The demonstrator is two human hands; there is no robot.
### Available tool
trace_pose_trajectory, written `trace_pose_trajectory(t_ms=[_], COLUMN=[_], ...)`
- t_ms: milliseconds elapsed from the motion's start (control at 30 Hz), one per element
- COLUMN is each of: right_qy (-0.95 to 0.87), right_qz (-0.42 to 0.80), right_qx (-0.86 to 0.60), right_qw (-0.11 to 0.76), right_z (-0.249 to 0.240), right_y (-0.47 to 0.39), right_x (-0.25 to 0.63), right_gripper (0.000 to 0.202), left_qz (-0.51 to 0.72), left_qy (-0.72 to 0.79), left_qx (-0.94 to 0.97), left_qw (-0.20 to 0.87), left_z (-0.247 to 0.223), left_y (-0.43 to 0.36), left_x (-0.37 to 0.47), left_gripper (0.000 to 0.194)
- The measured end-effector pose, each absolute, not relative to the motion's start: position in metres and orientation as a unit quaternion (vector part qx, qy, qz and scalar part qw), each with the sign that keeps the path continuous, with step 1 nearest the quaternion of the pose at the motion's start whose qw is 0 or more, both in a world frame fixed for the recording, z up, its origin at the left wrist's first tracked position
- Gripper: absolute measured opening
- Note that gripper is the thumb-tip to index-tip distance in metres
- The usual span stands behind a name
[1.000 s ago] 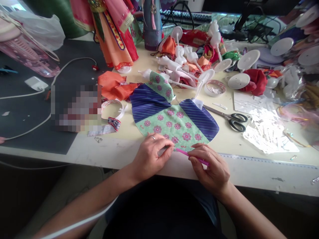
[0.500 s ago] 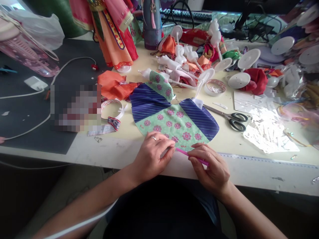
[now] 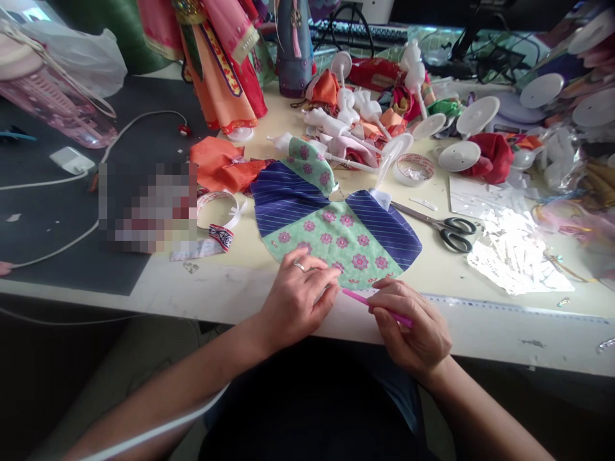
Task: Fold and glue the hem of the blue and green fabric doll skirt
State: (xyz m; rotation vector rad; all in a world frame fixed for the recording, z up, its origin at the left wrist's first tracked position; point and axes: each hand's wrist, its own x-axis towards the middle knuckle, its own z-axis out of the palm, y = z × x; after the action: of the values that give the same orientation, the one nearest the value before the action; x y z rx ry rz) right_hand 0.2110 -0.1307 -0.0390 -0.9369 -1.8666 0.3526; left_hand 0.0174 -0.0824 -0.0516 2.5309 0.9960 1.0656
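A skirt-like piece of cloth, with a green flowered panel [image 3: 342, 242] between two dark blue striped panels [image 3: 384, 230], lies spread at the table's front. My left hand [image 3: 302, 291], a ring on one finger, rests over the near edge of the green panel. Its thumb and forefinger are pinched together; what they hold, if anything, is hidden. My right hand [image 3: 412, 323] grips a thin pink stick-like tool [image 3: 355, 296] between thumb and fingers. The tool's narrow end points at my left fingertips.
Black-handled scissors [image 3: 456, 234] lie right of the cloth. A ruler strip [image 3: 509, 308] runs along the front edge. White doll stands [image 3: 478, 115] and body parts crowd the back right. Tape rolls [image 3: 414, 168], orange cloth [image 3: 218, 163] and a dressed doll [image 3: 218, 77] stand around.
My right hand has drawn slightly right and toward me with the pink tool, showing more of its length. My left hand has barely shifted. The cloth lies as before.
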Motion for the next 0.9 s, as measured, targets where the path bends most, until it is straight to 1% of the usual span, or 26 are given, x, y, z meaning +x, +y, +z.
trace_pose_trajectory(t_ms=[300,600,900], right_qy=[-0.765,-0.766,-0.759], right_qz=[0.121,0.116,0.136], right_qx=[-0.388,-0.388,-0.376], right_qw=[0.500,0.499,0.514], right_z=[-0.0420,-0.0421,-0.0426], right_y=[-0.1312,-0.1320,-0.1356], right_x=[0.2108,0.2102,0.2128], right_gripper=[0.025,0.024,0.029], left_qz=[0.397,0.411,0.408], left_qy=[0.353,0.346,0.346], left_qx=[0.832,0.827,0.830], left_qw=[0.161,0.166,0.159], left_z=[-0.0492,-0.0507,-0.0510], left_y=[-0.0803,-0.0807,-0.0811], left_x=[0.0156,0.0156,0.0162], left_gripper=[0.012,0.011,0.012])
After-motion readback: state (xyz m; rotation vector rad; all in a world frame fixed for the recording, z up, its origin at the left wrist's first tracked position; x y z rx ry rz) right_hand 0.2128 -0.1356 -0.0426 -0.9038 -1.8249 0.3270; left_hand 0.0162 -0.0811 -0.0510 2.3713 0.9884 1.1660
